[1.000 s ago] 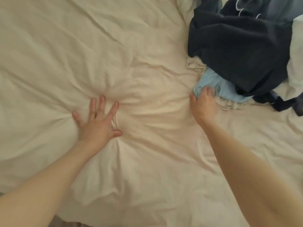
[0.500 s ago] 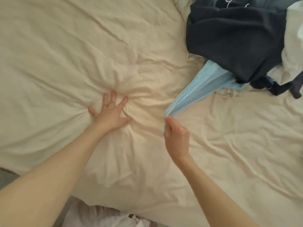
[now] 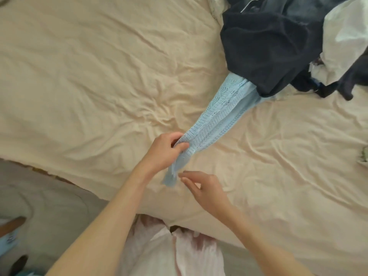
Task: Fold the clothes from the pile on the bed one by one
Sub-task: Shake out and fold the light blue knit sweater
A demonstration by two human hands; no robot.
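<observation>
The left hand (image 3: 166, 150) grips the light blue knit top (image 3: 217, 114), thumb and curled fingers pinching its near end, and the garment runs taut in a long narrow band up and to the right, its far end tucked under the pile of clothes (image 3: 278, 42) at the top right of the bed. A loose blue tail hangs down past the left hand, and right beside that tail sits the right hand (image 3: 207, 191), fingers fairly straight and spread a little, holding nothing; whether the fingertips touch the fabric I cannot tell.

Room to work: a broad stretch of cream sheet (image 3: 89, 76) lies open to the left of the blue band, and another open stretch to its right, below the pile. The sheet's near edge runs diagonally at the lower left, where grey floor (image 3: 49, 206) shows beyond it, so the hands are close to the bed's edge.

Textures: the blue top is an open, lacy knit with ribbed lengthwise rows and small eyelet holes. The sheet is smooth cotton-like cloth, creased all over. On the pile, a heavy dark navy garment (image 3: 264, 48) drapes in soft folds, with crumpled white cloth (image 3: 346, 36) at the far right.
</observation>
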